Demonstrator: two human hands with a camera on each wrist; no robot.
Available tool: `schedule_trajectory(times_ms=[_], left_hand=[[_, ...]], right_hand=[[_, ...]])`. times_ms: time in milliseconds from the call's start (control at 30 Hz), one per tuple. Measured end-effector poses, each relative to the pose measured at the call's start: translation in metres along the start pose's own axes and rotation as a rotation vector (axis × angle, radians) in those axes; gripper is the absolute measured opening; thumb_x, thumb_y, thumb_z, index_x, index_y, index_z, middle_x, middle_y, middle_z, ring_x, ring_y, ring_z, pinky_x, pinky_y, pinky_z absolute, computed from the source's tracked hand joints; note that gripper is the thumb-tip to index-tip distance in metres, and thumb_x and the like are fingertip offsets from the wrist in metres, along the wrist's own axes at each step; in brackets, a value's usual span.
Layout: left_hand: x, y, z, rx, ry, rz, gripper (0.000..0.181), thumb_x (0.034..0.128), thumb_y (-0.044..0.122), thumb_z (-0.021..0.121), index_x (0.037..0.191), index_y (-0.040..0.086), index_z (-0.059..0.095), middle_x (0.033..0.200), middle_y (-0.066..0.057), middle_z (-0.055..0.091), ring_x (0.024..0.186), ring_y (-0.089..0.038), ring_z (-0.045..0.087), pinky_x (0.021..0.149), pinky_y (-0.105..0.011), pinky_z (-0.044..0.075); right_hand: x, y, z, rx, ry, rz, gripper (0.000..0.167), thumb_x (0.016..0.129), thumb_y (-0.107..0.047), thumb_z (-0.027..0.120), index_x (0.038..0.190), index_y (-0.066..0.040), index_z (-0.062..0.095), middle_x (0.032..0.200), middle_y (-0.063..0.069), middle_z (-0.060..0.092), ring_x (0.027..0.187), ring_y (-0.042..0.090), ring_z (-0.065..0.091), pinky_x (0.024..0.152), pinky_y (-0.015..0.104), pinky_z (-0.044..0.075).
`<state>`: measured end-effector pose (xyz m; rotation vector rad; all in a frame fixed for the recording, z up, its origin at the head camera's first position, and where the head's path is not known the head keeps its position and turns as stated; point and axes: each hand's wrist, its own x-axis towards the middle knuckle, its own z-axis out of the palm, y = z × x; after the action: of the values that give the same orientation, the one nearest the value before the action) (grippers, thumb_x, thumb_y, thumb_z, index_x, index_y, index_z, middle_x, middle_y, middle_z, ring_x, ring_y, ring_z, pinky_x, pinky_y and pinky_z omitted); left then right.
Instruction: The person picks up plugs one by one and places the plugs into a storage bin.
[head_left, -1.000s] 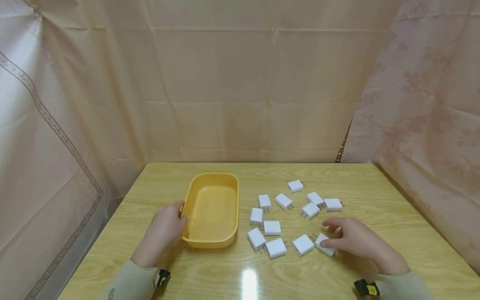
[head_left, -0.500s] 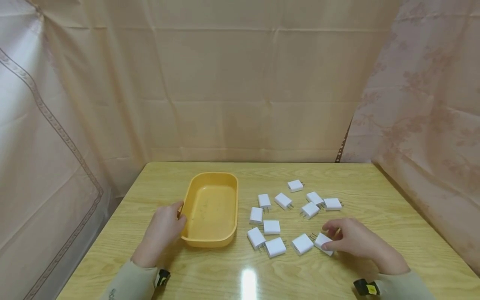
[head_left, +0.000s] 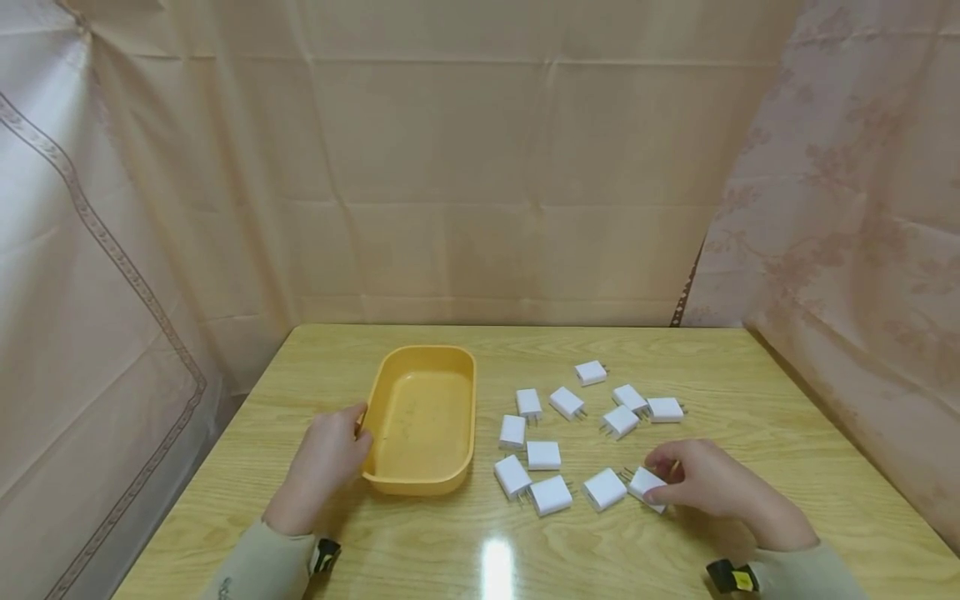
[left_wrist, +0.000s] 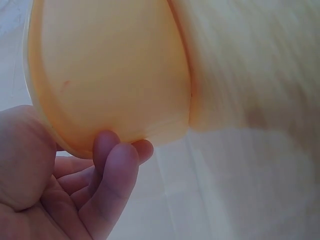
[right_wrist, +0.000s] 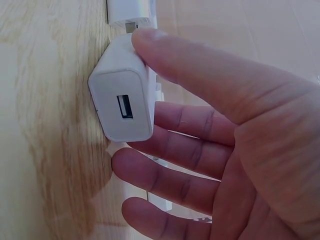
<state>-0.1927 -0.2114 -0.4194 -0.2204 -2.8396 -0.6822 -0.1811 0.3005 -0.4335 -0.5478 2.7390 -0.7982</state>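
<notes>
A yellow plastic basin [head_left: 423, 425] stands on the left half of the table. My left hand [head_left: 327, 457] pinches its left rim; in the left wrist view, fingertips [left_wrist: 122, 155] lie at the basin's edge [left_wrist: 80, 152]. On the right, my right hand [head_left: 716, 479] holds a white USB wall charger [head_left: 647, 487] that rests on the table, its prongs pointing left. In the right wrist view, this charger [right_wrist: 122, 95] shows its USB port, with the thumb [right_wrist: 165, 50] on one side and fingers on the other. Another charger [head_left: 604, 489] lies just left of it.
Several more white chargers lie scattered between basin and right hand, among them one at the far side [head_left: 592, 372], one at the right [head_left: 665, 409] and one near the front [head_left: 551, 495]. Cloth curtains [head_left: 480, 183] enclose the wooden table [head_left: 420, 550] at the back and sides.
My right hand's fingers have come down and closed in around the charger at its side. The left hand and the basin have stayed nearly still.
</notes>
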Motion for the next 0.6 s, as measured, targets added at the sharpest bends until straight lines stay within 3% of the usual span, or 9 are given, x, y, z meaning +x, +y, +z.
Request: schedule_trajectory(times_ms=[233, 600], left_hand=[[0.0005, -0.0020, 0.0014, -0.010, -0.012, -0.007, 0.042, 0.0909, 0.001, 0.059, 0.130, -0.016, 0.060, 0.083, -0.014, 0.065, 0.054, -0.014, 0.047, 0.048, -0.028, 0.042], [0.0004, -0.0037, 0.0028, -0.011, -0.001, -0.002, 0.040, 0.0912, 0.000, 0.059, 0.128, -0.015, 0.062, 0.082, -0.013, 0.065, 0.053, -0.013, 0.047, 0.046, -0.027, 0.040]], right_hand=[[0.0004, -0.0017, 0.0004, 0.009, -0.003, 0.013, 0.034, 0.082, -0.035, 0.085, 0.105, -0.011, 0.075, 0.085, -0.008, 0.065, 0.075, 0.009, 0.057, 0.065, 0.026, 0.049], [0.0004, -0.0019, 0.0007, -0.008, -0.004, 0.023, 0.034, 0.084, -0.036, 0.083, 0.106, -0.011, 0.075, 0.086, -0.009, 0.065, 0.075, 0.010, 0.056, 0.064, 0.027, 0.048]])
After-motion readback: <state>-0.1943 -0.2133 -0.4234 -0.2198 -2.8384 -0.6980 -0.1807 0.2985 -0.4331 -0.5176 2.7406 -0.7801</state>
